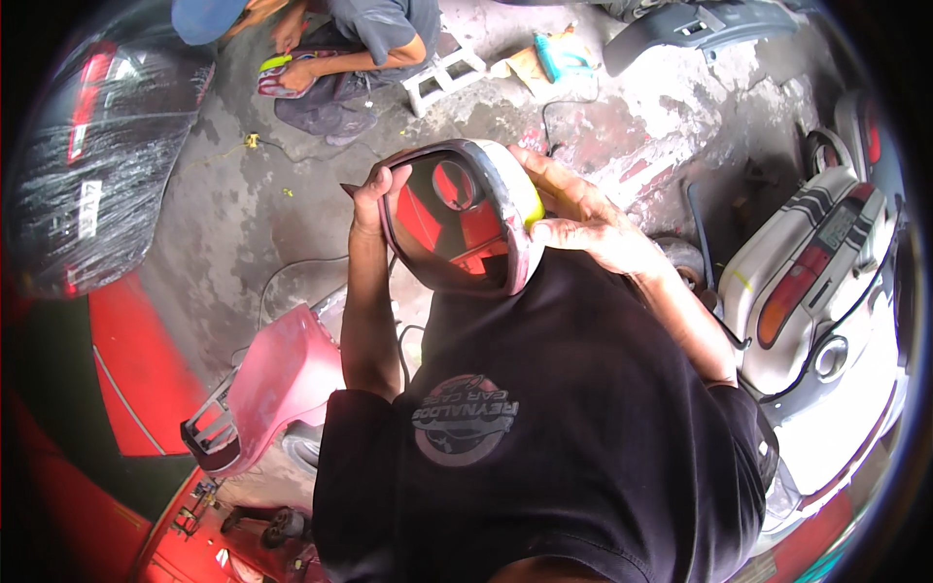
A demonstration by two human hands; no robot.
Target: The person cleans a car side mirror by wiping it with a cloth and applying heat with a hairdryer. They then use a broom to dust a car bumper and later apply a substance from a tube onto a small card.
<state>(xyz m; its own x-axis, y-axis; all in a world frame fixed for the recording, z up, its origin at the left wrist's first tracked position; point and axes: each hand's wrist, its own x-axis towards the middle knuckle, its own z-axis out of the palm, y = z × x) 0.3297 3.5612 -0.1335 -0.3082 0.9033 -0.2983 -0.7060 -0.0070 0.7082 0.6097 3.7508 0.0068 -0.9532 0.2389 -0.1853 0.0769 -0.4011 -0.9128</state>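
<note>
Up in front of my chest is a car side mirror (452, 219), its glass turned toward me and its housing patchy white and grey. My left hand (374, 191) grips the rim at its left edge, thumb in front and the other fingers mostly hidden. At the opposite side, my right hand (590, 219) is closed around a yellow pad (533, 206), pressed to the outer side of the housing. Only part of that pad shows between thumb and fingers, so its exact kind is unclear.
A co-worker (374, 49) crouches at the upper left, holding a red part. Around me are a plastic-wrapped dark car (126, 165), a pink painted panel (287, 379), a white step stool (445, 78), a teal tool (562, 58), and white bumper parts (797, 262) on the right.
</note>
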